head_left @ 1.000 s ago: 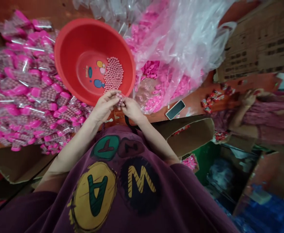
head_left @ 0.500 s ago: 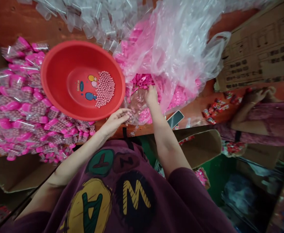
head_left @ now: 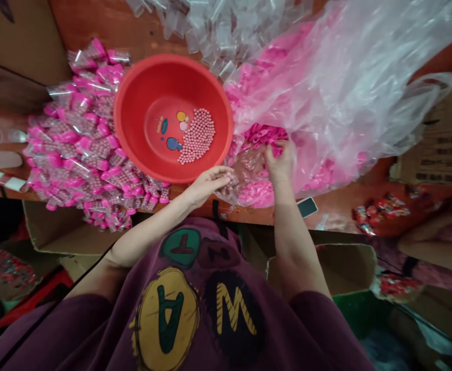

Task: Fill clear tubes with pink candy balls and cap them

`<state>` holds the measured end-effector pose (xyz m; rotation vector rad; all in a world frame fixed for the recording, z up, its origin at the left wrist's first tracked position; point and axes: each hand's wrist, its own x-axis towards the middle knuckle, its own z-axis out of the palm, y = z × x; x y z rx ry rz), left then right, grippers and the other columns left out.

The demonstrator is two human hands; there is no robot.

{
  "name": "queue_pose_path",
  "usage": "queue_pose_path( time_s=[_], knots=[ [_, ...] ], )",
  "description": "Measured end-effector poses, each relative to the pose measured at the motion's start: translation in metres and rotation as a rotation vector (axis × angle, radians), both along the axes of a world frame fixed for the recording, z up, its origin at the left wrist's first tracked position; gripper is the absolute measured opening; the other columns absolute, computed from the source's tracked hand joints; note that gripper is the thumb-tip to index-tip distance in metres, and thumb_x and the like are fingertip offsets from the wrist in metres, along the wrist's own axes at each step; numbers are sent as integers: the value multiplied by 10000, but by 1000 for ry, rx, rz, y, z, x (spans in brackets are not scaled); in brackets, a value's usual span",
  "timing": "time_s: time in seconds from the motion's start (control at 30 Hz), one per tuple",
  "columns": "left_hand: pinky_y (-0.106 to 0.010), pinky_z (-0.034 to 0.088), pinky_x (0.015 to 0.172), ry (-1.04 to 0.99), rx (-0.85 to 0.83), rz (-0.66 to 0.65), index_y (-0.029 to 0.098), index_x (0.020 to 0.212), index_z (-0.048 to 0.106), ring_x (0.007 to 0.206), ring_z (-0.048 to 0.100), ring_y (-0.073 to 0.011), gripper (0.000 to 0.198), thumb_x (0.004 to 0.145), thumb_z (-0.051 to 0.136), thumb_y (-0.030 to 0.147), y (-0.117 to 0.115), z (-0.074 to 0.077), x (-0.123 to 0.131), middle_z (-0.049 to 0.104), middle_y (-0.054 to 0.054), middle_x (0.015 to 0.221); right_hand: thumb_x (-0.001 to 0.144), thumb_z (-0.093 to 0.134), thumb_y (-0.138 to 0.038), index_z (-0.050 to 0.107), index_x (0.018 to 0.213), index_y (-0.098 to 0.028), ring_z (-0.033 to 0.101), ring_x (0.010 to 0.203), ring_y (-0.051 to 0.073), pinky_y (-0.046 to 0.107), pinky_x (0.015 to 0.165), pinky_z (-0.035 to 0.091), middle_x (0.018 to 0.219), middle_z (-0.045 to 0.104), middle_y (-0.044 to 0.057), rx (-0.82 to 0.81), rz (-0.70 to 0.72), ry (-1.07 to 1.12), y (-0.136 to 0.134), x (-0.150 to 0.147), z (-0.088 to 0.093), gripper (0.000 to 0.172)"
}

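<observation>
Nearest is the purple shirt (head_left: 280,330), close to the table (head_left: 341,208). Just past the edge, the left hand (head_left: 209,187) has thumb and fingers pinched together on what looks like a clear tube of pink beads (head_left: 230,180), beside the basin's rim; the fingers hide much of it. Its mouth doesn't show, so a tilt or a hard squeeze could spill beads over the edge. The phone (head_left: 307,207) lies beside the right forearm, where a careless elbow might knock it off. Farther out, the right hand (head_left: 280,158) curls thumb and forefinger at the pink pieces (head_left: 262,133); whether it grips one I can't make out. They lie jumbled, so two could come up together, or the plastic bag (head_left: 337,77) might snag. Leftward stands the red basin (head_left: 152,82) holding loose beads (head_left: 200,136); pushing it could make the heaped filled tubes (head_left: 82,139) slide. Farthest lie clear tubes (head_left: 229,31)
</observation>
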<state>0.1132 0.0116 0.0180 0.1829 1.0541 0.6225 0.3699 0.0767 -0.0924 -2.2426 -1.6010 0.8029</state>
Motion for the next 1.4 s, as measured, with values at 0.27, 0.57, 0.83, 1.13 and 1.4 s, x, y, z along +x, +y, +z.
queue_pose_path(
  time_s=[0.27,0.57,0.83,1.13,1.4],
  knots=[
    [-231,507,573,-12,29,157,192,1076,728,745,708,-137,458,728,971,364,13,5,-18,744,-15,920,1016,652,-464,656,1271,-286,702,1115,221,453,1026,619,1186,718,63,257,211,500,-37,-90,95,311],
    [-236,507,626,-56,71,130,198,1058,740,740,667,-116,466,712,992,382,1,13,-39,748,-6,899,1058,539,-355,660,1329,-301,665,1172,235,473,1054,618,1257,654,93,213,244,531,-78,-131,139,301],
    [-215,510,564,-79,125,75,196,1031,780,718,701,-130,479,671,1019,401,-7,32,-60,760,-21,850,1047,538,-639,665,1283,-291,701,904,163,347,827,655,1163,723,50,52,-27,754,-95,-155,144,439],
    [-243,540,524,-47,292,21,322,984,832,692,706,-127,148,855,878,265,-30,23,-88,782,15,878,1118,485,-433,714,1179,-231,686,1117,187,399,1094,567,1178,764,71,205,154,491,-116,-182,156,312],
    [-261,629,573,-54,384,6,353,934,809,703,724,-107,142,839,895,290,-37,28,-94,807,108,877,1074,531,-403,742,1097,-310,696,1083,150,291,1032,593,1094,767,-2,218,190,417,-124,-196,162,232]
  ],
)
